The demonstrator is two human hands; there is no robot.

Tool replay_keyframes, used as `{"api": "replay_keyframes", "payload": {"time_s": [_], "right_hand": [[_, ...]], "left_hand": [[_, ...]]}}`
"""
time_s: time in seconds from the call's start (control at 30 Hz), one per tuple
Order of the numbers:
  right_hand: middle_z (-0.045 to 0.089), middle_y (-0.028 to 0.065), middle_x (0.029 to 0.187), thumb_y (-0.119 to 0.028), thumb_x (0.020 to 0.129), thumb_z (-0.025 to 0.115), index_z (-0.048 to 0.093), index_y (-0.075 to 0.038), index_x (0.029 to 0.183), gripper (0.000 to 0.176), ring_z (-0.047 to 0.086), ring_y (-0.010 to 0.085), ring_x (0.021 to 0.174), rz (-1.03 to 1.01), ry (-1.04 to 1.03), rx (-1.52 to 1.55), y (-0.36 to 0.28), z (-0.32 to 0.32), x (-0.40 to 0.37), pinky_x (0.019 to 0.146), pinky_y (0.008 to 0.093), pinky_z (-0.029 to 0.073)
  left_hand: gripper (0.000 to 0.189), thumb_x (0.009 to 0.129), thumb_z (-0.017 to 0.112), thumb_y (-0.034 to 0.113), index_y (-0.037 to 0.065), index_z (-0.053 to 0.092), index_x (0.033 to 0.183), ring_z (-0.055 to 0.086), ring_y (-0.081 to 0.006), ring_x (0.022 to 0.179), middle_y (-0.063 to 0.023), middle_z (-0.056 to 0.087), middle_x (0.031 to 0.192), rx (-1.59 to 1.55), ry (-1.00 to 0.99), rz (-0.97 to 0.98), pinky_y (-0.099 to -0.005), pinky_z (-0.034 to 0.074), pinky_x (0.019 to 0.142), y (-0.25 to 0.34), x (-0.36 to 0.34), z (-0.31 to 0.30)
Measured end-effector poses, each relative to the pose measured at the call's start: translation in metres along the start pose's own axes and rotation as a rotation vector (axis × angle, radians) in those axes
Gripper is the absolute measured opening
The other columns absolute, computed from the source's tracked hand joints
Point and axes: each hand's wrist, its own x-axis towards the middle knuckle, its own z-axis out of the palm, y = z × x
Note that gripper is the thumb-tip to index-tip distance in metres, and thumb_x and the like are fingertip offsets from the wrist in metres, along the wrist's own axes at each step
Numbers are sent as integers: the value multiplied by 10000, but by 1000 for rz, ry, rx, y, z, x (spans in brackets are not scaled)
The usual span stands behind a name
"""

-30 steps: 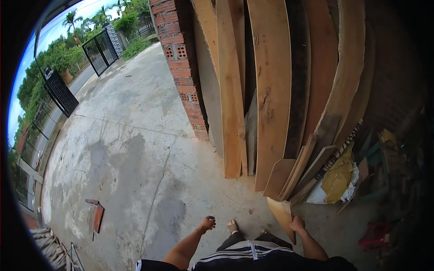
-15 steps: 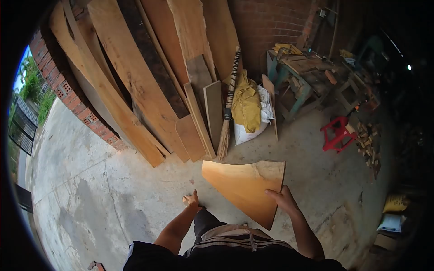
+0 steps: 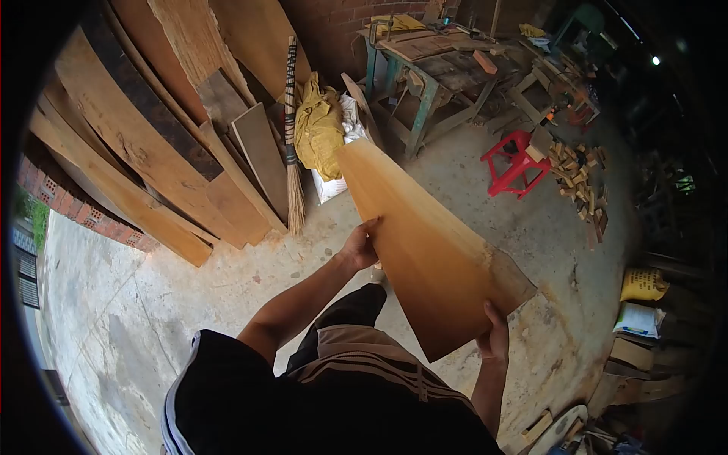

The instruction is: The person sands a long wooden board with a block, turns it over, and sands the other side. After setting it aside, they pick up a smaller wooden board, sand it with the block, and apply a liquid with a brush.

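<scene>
A flat, four-sided wooden board (image 3: 432,250), orange-brown with a paler upper edge, is held tilted in front of my body. My left hand (image 3: 360,244) grips its left edge, thumb on the face and the other fingers mostly behind it. At the lower right edge, my right hand (image 3: 494,332) has its thumb on the face, the remaining fingers largely hidden. The board's far tip overlaps the view of a white sack (image 3: 327,188) and a yellow sack (image 3: 318,129).
Long wooden slabs (image 3: 144,152) lean at the left beside a broom (image 3: 292,152). A cluttered workbench (image 3: 425,64) stands at the back. A red stool (image 3: 516,167) and a wood scrap pile (image 3: 580,178) are at the right, with bags (image 3: 641,320) nearer.
My left hand has risen from beside my leg and taken hold of the board's left edge. The board has turned and come up, still in my right hand. The view has swung right.
</scene>
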Motion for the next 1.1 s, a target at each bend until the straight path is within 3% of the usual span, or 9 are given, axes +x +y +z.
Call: {"api": "replay_keyframes", "payload": {"time_s": [0.17,0.27,0.47,0.63,0.73,0.9,0.97,1.1], "right_hand": [[562,52,1342,-137,843,734,469,-58,1401,623,534,214,1247,-59,111,51,-53,-29,61,1038,387,456],[571,75,1336,-161,831,752,481,-40,1387,631,546,228,1239,-85,116,72,-101,-30,103,1043,403,453],[564,103,1355,-168,841,745,478,-21,1384,623,542,248,1254,-97,160,104,-157,-46,177,1065,417,442],[587,96,1333,-161,854,738,494,-31,1368,584,584,245,1207,-42,92,214,-172,-76,278,1007,434,503],[637,62,1260,-170,845,753,515,-72,1348,565,663,239,1079,57,59,259,-191,-91,358,860,419,591],[643,51,1238,-202,839,765,513,-84,1350,582,633,218,1125,67,-103,205,-255,-99,507,899,398,567],[640,51,1245,-208,857,750,530,-93,1337,540,622,211,1135,223,-175,189,-279,-104,563,896,385,558],[640,49,1244,-213,882,724,554,-101,1311,475,628,203,1120,320,-320,215,-309,-85,659,880,376,560]], "left_hand": [[401,933,582,269,79,546,1285,541,-276,1226,-89,587,1314,84,-134,-109,-446,385,1098,-18,120,60],[399,948,544,258,76,535,1304,543,-279,1223,-100,587,1311,56,-21,-162,-440,403,1084,-30,183,104],[367,965,502,223,64,533,1294,551,-284,1208,-104,592,1290,86,23,-248,-437,425,1067,-21,277,177],[370,948,501,221,65,533,1282,547,-288,1208,-105,580,1285,125,13,-163,-441,430,1064,16,345,237],[408,936,497,223,53,506,1306,539,-300,1223,-123,571,1303,148,24,-106,-458,417,1074,37,397,270],[437,937,471,214,28,479,1332,536,-310,1235,-153,569,1315,127,43,62,-473,399,1086,72,491,320],[345,947,456,185,21,518,1245,576,-303,1160,-147,586,1244,137,128,107,-472,423,1067,92,525,339],[415,962,441,206,13,484,1327,572,-313,1189,-170,585,1286,114,122,226,-475,435,1053,133,584,369]]}}
